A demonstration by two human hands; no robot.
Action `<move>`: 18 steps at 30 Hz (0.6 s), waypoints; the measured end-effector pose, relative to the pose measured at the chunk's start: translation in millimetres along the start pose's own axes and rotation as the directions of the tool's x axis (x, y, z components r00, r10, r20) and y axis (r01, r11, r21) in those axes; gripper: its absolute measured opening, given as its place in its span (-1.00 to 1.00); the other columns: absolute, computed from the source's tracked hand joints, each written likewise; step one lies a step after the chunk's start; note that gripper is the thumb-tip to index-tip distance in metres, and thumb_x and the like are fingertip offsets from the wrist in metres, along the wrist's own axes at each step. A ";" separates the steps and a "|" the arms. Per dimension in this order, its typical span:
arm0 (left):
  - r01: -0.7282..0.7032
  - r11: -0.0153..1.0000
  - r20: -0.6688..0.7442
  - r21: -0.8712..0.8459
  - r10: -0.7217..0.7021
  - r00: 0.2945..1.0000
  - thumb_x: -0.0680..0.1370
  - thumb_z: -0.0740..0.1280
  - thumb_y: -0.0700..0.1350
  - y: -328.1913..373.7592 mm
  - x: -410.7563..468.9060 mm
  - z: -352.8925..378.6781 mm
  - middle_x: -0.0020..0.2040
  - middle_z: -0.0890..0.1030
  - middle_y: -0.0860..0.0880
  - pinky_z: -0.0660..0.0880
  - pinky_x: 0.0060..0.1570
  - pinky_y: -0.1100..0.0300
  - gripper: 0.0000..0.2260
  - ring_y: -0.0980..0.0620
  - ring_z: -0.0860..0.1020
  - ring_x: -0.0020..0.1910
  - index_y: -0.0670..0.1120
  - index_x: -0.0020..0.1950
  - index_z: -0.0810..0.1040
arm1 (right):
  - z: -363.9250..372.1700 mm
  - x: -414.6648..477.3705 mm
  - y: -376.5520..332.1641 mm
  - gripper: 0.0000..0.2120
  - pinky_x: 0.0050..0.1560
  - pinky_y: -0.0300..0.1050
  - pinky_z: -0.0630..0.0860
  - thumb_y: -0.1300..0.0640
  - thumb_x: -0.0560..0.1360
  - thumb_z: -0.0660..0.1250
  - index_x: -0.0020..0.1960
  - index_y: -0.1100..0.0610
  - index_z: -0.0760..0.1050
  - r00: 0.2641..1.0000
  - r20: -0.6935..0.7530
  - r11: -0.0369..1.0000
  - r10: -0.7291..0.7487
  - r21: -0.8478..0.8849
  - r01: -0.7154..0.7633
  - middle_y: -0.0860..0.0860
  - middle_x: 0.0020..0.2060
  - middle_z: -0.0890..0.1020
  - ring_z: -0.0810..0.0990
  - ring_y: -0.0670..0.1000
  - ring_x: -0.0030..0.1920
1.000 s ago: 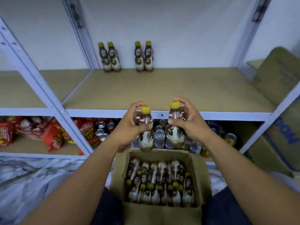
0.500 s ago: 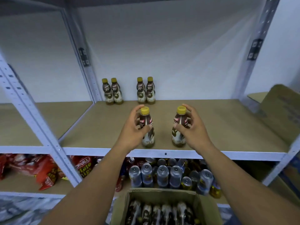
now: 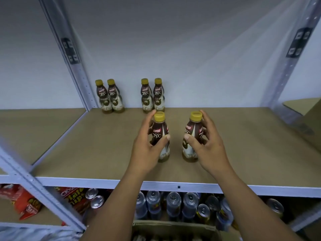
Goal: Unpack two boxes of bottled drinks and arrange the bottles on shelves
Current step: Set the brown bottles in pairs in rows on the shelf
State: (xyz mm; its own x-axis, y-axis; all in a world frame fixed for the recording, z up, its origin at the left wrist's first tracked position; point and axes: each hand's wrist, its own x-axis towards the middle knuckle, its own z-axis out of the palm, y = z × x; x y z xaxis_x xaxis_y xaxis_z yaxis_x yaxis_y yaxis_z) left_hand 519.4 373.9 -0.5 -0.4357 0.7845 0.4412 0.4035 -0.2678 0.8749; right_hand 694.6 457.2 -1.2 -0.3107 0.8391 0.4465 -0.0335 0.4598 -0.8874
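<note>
Steel frame (image 3: 74, 66): pale grey perforated uprights and rails, matt finish.

Shelf board (image 3: 104, 145): flat tan panel, fibrous look; it runs under both sets of fingers and past them to the wall.

Second carton (image 3: 309, 122): brown cardboard, well to the right of the right fingers; contents hidden.

Cardboard box (image 3: 173, 227): open top, below the wrists at the picture's bottom edge; contents too cropped to tell.

Cans (image 3: 173, 202): silver-topped cylinders, upright and crowded, on the lower shelf beneath the hands.

Snack bags (image 3: 26, 204): red crinkled foil, lower shelf, far left of the left fingers.

Left hand (image 3: 147, 150): left fingers (image 3: 147, 121) curl behind the left bottle (image 3: 157, 133) and the thumb crosses its label, a closed grasp.

Right hand (image 3: 208, 146): right fingers (image 3: 207, 122) wrap the far side of the right bottle (image 3: 190, 129) with the thumb on the front, likewise grasping.

Both held bottles: waisted plastic, brown "Kopiko 78°C" sleeves, long axis vertical, yellow ribbed caps up, bases down at the board. They stand near each other but apart.

Left rear pair (image 3: 109, 98): same bottles, upright and touching, against the wall beyond and left of the left fingers.

Right rear pair (image 3: 152, 94): upright and touching, just beyond the left fingertips.
</note>
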 end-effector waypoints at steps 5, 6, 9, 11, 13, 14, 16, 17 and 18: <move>0.027 0.999 -0.065 -0.021 -0.028 0.997 0.48 0.56 -0.14 -1.7 1.6 5.1 0.27 0.55 0.25 0.57 0.12 0.28 -0.19 0.32 0.54 0.22 0.44 0.47 0.20 | 2.2 -0.9 10.6 -0.20 0.27 -0.25 0.48 0.08 0.43 0.58 0.53 -0.24 0.26 0.998 -0.047 0.999 0.033 -0.015 -0.034 -0.39 0.27 0.51 0.52 -0.26 0.28; 0.059 0.998 -0.072 -0.034 -0.061 0.996 0.44 0.60 -0.12 -3.5 -0.5 4.9 0.25 0.55 0.23 0.55 0.08 0.35 -0.13 0.34 0.54 0.20 0.46 0.48 0.15 | 1.1 -3.7 11.4 -0.15 0.31 -0.20 0.46 -0.05 0.38 0.60 0.53 -0.28 0.22 0.997 -0.069 0.998 0.041 -0.050 -0.044 -0.37 0.28 0.49 0.49 -0.25 0.32; 0.121 0.993 -0.051 -0.017 -0.121 0.991 0.31 0.68 0.06 -11.6 -6.4 3.3 0.33 0.50 0.18 0.57 0.20 0.20 0.02 0.21 0.53 0.29 0.47 0.53 0.08 | -2.0 -9.9 20.3 -0.01 0.34 -0.12 0.43 -0.29 0.24 0.58 0.55 -0.23 0.18 0.989 -0.144 0.982 0.027 -0.182 -0.053 -0.18 0.29 0.50 0.46 -0.14 0.34; 0.142 0.990 -0.034 0.004 -0.142 0.989 0.26 0.68 0.15 -16.6 -9.7 3.6 0.36 0.48 0.20 0.55 0.29 -0.02 0.05 0.13 0.52 0.34 0.48 0.54 0.07 | -1.8 -12.8 24.0 0.02 0.26 -0.19 0.43 -0.34 0.20 0.56 0.54 -0.18 0.19 0.987 -0.161 0.965 0.014 -0.256 -0.056 -0.10 0.24 0.49 0.47 -0.12 0.27; 0.146 0.989 -0.048 0.035 -0.145 0.988 0.26 0.69 0.14 -18.2 -12.9 6.9 0.35 0.49 0.22 0.55 0.29 -0.02 0.05 0.18 0.52 0.33 0.47 0.53 0.08 | -0.4 -13.5 25.8 0.02 0.14 -0.25 0.43 -0.37 0.17 0.55 0.51 -0.17 0.22 0.985 -0.169 0.952 0.013 -0.299 -0.064 -0.09 0.18 0.47 0.46 -0.10 0.19; 0.137 0.989 -0.068 0.059 -0.132 0.989 0.26 0.69 0.13 -18.6 -14.4 8.6 0.33 0.50 0.21 0.56 0.27 0.01 0.05 0.20 0.52 0.30 0.44 0.54 0.09 | 0.2 -13.4 26.9 0.01 0.10 -0.25 0.44 -0.36 0.16 0.56 0.50 -0.16 0.23 0.985 -0.173 0.946 0.009 -0.316 -0.065 -0.08 0.16 0.47 0.47 -0.09 0.15; 0.107 0.989 -0.119 0.101 -0.095 0.988 0.27 0.69 0.10 -21.0 -15.9 10.1 0.25 0.52 0.16 0.59 0.17 0.10 0.04 0.21 0.54 0.21 0.38 0.56 0.11 | 1.5 -11.6 29.9 -0.01 0.10 -0.18 0.48 -0.30 0.17 0.61 0.48 -0.14 0.25 0.985 -0.171 0.935 0.000 -0.349 -0.060 -0.06 0.15 0.49 0.49 -0.06 0.11; 0.099 0.989 -0.138 0.112 -0.084 0.987 0.28 0.69 0.08 -22.2 -16.3 10.0 0.19 0.53 0.15 0.60 0.12 0.14 0.03 0.20 0.55 0.15 0.36 0.56 0.11 | 2.2 -10.9 32.1 -0.03 0.10 -0.11 0.52 -0.26 0.18 0.64 0.46 -0.14 0.25 0.986 -0.169 0.931 -0.006 -0.360 -0.056 -0.05 0.14 0.51 0.51 -0.04 0.10; 0.098 0.989 -0.149 0.114 -0.080 0.986 0.29 0.69 0.06 -23.1 -16.2 9.5 0.15 0.53 0.15 0.59 0.06 0.18 0.03 0.19 0.56 0.10 0.35 0.57 0.11 | 3.0 -10.3 33.9 -0.05 0.11 -0.02 0.55 -0.23 0.20 0.65 0.45 -0.14 0.25 0.986 -0.168 0.929 -0.011 -0.366 -0.052 -0.04 0.13 0.53 0.52 -0.02 0.10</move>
State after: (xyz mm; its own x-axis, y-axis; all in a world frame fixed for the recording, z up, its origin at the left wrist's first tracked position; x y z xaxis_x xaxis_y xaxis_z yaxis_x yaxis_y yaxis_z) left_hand 524.8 372.7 -29.7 -0.5814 0.7117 0.3944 0.4480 -0.1246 0.8853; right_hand 693.8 463.3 -36.2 -0.1468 0.8708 0.4692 0.3326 0.4901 -0.8057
